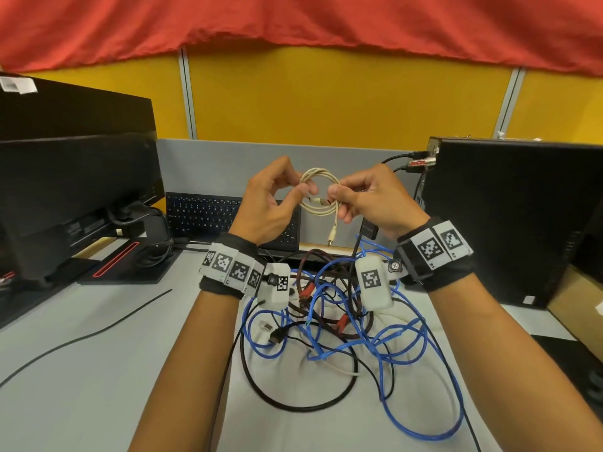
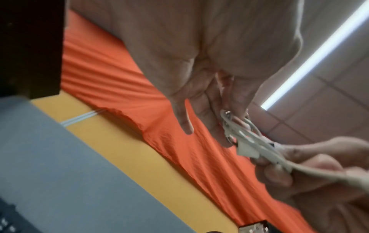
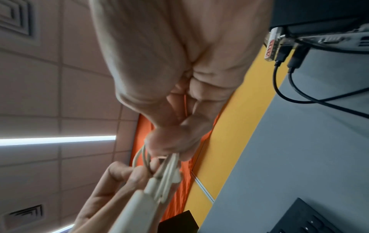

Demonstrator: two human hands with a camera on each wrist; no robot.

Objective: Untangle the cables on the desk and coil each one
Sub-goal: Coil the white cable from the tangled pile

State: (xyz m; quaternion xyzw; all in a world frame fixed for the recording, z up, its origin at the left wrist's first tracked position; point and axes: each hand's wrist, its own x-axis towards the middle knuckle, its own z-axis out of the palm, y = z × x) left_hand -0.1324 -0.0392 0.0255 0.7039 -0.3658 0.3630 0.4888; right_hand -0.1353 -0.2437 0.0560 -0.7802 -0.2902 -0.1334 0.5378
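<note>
While both hands are raised above the counter (image 1: 98,370), they hold a small coil of white cable (image 1: 321,194) between them: the left hand (image 1: 270,203) pinches the coil's left side between thumb and fingertips, and the right hand (image 1: 372,199) pinches its right side, with one plug end (image 1: 332,238) hanging down below the coil. Directly beneath the wrists lies the tangle still on the counter: a long blue cable (image 1: 408,353) looping through a thick black cable (image 1: 293,402), a dark red-brown cable (image 1: 339,324) and a thin white one, all crossing one another. A separate thin black cable (image 1: 88,336) runs alone across the left part of the counter, well apart from the pile. Behind the hands a black keyboard (image 1: 202,215) lies partly hidden by the left hand. To the left stands a black monitor (image 1: 75,190) seen from the back on its stand; to the right stands a black computer case (image 1: 509,220) with dark cables plugged into its rear corner. The counter is pale grey, backed by a low grey partition (image 1: 212,168), then yellow panels (image 1: 342,102), with red cloth (image 1: 293,21) draped across the top.
</note>
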